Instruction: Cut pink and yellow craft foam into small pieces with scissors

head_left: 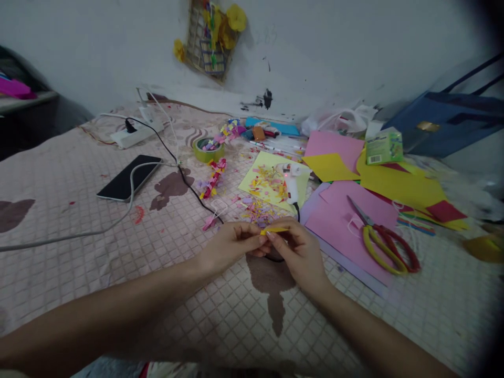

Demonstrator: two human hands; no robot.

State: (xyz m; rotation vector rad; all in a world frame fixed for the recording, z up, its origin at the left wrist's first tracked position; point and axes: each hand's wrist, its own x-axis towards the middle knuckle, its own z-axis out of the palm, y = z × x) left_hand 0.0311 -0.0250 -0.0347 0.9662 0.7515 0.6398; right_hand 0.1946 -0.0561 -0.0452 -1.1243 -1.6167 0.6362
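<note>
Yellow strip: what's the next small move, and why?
I'd probably steady the yellow strip with the left hand alone and ease the right hand off. Both hands have their fingertips on this small piece, so neither is free, and the white glue gun, its light showing red, lies nearer the right one.

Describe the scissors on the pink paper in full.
The scissors have grey, metal-looking blades that taper to a point and look closed. One handle loop is yellow, the other red; both look like plastic or a coating. They lie flat on the pink sheet, right of the person's right hand, tip toward the wall, loops toward the near right, the red one reaching past the sheet's edge. No hand touches them.
</note>
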